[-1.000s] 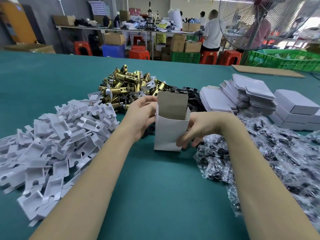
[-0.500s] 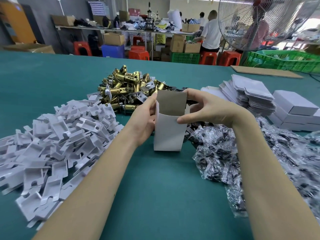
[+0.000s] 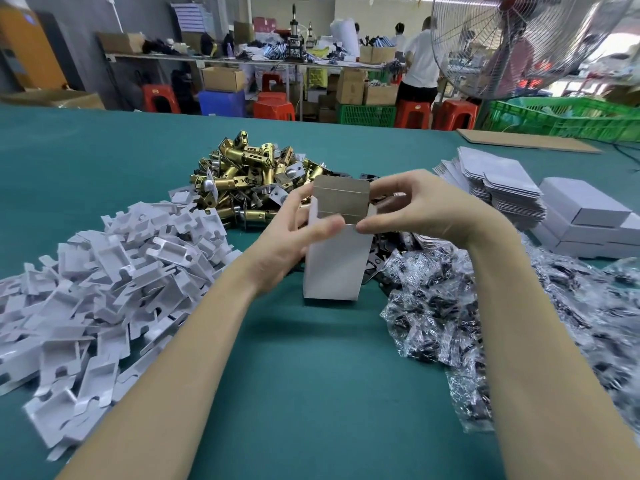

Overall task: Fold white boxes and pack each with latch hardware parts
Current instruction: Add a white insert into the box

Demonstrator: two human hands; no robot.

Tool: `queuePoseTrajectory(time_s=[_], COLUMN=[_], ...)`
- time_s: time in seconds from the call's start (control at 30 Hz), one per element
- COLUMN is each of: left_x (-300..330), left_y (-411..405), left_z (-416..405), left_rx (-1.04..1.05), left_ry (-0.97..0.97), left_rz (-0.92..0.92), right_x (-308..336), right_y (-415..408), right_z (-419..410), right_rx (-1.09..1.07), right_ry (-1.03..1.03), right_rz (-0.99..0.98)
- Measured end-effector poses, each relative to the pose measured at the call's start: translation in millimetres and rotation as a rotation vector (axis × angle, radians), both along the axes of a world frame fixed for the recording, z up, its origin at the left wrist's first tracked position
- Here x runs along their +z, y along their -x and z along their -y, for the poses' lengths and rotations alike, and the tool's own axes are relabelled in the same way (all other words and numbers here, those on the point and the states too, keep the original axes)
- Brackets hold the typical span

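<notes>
A white box (image 3: 335,268) stands upright on the green table (image 3: 311,375) at the centre, its brown-lined top flap (image 3: 341,199) raised. My left hand (image 3: 294,237) grips the box's left side near the top, thumb across the front edge. My right hand (image 3: 415,206) pinches the right top corner of the box at the flap. Behind the box lies a heap of brass latches (image 3: 249,178). White cardboard inserts (image 3: 104,271) are piled on the left. Clear bags of dark small parts (image 3: 485,323) spread on the right.
Flat unfolded white boxes (image 3: 498,181) are stacked at the right rear, with closed white boxes (image 3: 588,216) beside them. A cardboard sheet (image 3: 526,142) lies at the far edge. A large fan (image 3: 519,43) and green crates (image 3: 568,117) stand beyond the table.
My right hand rose from the box's lower right side to its top corner. My left hand shifted forward on the box's upper left. The box stayed upright in place.
</notes>
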State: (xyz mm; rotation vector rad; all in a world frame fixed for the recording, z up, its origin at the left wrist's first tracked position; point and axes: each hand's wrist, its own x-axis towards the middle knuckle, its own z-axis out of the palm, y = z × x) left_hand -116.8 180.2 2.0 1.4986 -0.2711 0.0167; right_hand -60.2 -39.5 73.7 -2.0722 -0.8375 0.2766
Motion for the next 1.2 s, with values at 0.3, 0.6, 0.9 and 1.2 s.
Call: queuePoseTrajectory(time_s=[0.3, 0.6, 0.9, 1.2], left_x=[2, 5, -7, -9], left_y=[3, 1, -1, -4], left_z=[-14, -27, -17, -17], left_rx=[-0.105, -0.217, 0.042, 0.040], left_ry=[-0.218, -0.567, -0.656, -0.661], left_rz=[-0.053, -0.145, 0.072, 0.068], right_x=[34, 49, 53, 63], right_y=[13, 30, 35, 48], right_z=[14, 13, 9, 10], right_rx=[-0.271, -0.078, -0.076, 0.045], right_ry=[-0.480, -0.264, -0.229, -0.226], right_rz=[0.170, 0.247, 0.240, 0.218])
